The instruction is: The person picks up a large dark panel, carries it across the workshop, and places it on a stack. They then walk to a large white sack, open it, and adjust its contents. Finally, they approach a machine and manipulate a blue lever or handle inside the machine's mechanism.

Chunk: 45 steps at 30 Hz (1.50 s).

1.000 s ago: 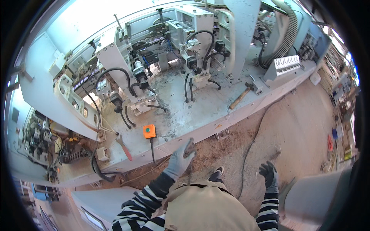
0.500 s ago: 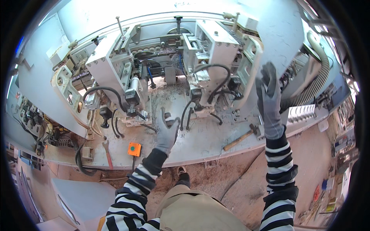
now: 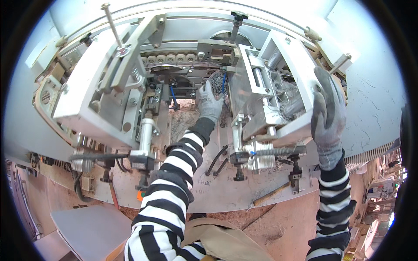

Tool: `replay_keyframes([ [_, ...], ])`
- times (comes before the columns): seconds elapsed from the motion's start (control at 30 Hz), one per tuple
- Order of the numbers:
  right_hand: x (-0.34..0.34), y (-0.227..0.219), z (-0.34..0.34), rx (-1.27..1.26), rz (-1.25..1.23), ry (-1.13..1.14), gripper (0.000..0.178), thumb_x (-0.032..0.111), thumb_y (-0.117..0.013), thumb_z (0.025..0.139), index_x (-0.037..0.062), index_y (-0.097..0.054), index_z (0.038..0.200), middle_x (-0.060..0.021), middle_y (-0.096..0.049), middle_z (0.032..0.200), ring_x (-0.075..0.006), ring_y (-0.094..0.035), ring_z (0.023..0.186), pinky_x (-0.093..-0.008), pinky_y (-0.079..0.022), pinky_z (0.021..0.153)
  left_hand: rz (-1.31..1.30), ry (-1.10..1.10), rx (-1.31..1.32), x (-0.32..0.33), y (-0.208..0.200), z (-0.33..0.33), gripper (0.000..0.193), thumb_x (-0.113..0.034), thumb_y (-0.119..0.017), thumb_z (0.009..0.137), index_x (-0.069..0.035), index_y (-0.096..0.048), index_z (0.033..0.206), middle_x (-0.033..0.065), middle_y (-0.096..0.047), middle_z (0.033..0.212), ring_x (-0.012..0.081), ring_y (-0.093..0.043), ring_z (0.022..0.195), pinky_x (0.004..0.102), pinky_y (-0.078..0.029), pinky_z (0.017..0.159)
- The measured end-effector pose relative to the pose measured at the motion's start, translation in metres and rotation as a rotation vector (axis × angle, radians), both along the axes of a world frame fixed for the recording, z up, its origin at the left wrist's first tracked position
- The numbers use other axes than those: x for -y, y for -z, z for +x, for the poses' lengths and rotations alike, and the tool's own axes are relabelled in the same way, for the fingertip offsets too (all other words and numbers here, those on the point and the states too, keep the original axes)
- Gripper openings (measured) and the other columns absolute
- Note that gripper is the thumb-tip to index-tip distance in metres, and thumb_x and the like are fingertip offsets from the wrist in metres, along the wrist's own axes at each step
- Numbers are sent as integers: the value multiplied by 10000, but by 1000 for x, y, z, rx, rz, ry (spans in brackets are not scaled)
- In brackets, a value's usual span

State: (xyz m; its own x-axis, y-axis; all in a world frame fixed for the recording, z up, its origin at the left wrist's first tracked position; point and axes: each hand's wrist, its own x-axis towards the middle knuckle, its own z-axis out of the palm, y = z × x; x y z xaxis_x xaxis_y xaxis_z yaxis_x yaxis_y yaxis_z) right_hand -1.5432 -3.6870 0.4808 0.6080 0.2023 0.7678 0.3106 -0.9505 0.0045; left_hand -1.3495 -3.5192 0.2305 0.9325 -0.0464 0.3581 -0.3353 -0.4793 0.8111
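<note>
My left hand [image 3: 210,102], in a grey glove, reaches between two white machine units over the bench. Its fingers point away from me beside a tangle of thin shavings [image 3: 217,80] and a blue hose [image 3: 224,81]. Thumb and fingers look apart, though the fingertips are partly hidden; nothing shows in them. Gloved and open, my right hand [image 3: 328,119] is raised at the outer side of the right machine unit [image 3: 287,61]. Its fingers stretch upward along the white frame; whether they touch it I cannot tell. On the left stands the other white unit [image 3: 93,82].
A row of rollers [image 3: 170,58] runs across the back. A hammer's wooden handle [image 3: 272,194] lies at the bench's front right. A red tool handle [image 3: 114,195] and part of an orange box [image 3: 140,195] show at front left. Black cables [image 3: 216,161] stick up mid-bench.
My view has moved closer to the machine. My left hand has gone forward from the bench front into the gap between the units. My right hand is still raised and open.
</note>
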Motion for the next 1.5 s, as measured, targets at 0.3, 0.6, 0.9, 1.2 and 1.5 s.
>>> replay_keyframes([
  [0.3, -8, -4, -1, -75, -7, 98, 406, 245, -416, 908, -53, -548, 1150, -199, -587, 1121, -327, -557, 1042, -394, -413, 922, 283, 249, 54, 24, 4, 56, 599, -152, -666, 707, -48, -419, 1243, 194, -422, 1216, 351, -454, 1131, 381, -413, 946],
  [0.6, -8, -4, 0, -98, 31, 59, 419, 224, -390, 910, -79, -534, 1162, -209, -590, 1115, -324, -563, 1039, -376, -442, 881, 343, 275, -21, 27, -9, 70, 489, -176, -642, 714, -67, -490, 1166, 149, -481, 1203, 326, -508, 1092, 401, -452, 881],
  [0.9, -9, -5, -3, -58, -18, 57, 364, 174, -400, 908, -48, -552, 1154, -183, -600, 1114, -303, -570, 1030, -372, -434, 894, 504, 153, -121, 18, -14, 65, 361, -369, -603, 773, -77, -613, 985, 147, -617, 1032, 309, -603, 939, 407, -470, 813],
  [1.2, -9, -5, -4, -62, -35, 77, 349, 153, -409, 900, -32, -554, 1157, -175, -602, 1116, -306, -568, 1030, -377, -418, 915, 347, -127, -203, -24, 34, -25, 507, -356, -656, 745, -68, -551, 1149, 194, -535, 1135, 352, -527, 1028, 434, -427, 863],
  [1.5, -9, -2, -1, -37, -15, 60, 367, 162, -398, 905, -58, -549, 1157, -195, -600, 1112, -302, -582, 1006, -370, -444, 880, 600, 190, 168, 15, -18, 64, 467, -140, -680, 674, -140, -570, 1128, 137, -512, 1137, 325, -484, 1077, 416, -413, 900],
])
